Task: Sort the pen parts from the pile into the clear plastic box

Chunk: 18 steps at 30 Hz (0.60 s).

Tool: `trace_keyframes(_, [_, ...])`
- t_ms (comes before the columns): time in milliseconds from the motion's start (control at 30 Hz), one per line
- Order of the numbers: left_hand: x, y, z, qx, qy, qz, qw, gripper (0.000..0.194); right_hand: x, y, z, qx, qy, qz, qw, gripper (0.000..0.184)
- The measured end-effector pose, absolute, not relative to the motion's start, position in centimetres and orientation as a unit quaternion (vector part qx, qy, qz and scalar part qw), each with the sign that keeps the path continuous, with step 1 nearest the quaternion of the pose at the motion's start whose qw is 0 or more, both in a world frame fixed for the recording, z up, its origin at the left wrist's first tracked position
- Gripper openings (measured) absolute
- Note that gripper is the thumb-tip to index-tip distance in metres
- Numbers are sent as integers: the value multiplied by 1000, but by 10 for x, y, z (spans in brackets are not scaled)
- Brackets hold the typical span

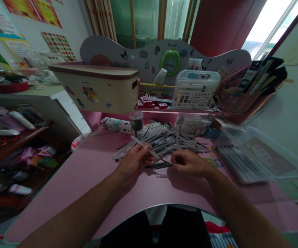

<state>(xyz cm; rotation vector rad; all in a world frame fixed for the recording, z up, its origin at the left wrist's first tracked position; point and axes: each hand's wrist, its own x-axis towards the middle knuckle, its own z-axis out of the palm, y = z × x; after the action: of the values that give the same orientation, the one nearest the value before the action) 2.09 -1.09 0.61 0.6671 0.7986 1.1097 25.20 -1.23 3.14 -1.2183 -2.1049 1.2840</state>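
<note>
Ahead of me, my pink desk [92, 172] rises to a scalloped white back panel [99, 51] dotted with stickers, with a green clock [170, 62] mounted on it. Beyond that hang beige curtains [99, 17] and a dark red curtain [216, 24], and bright daylight pours through the window [270, 27] at my upper right. Colourful posters [59, 46] cover the white wall [73, 24] on my left, above a white cabinet [27, 93] and a cluttered wooden shelf [14, 146]. To my right is a plain, pale wall [294, 110], and the room itself looks dim.
</note>
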Motion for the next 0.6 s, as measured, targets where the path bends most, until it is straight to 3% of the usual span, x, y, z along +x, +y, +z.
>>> trace_keyframes(200, [16, -6, 14, 270, 403, 512, 709, 3, 244, -17, 25, -402, -620, 600, 305, 18])
trace_keyframes(467, [21, -14, 12, 297, 360, 420, 778, 5, 234, -18, 11, -357, -566, 664, 334, 23])
trace_keyframes(600, [17, -9, 8, 258, 352, 446, 782, 14, 239, -18, 12, -240, -526, 740, 343, 46])
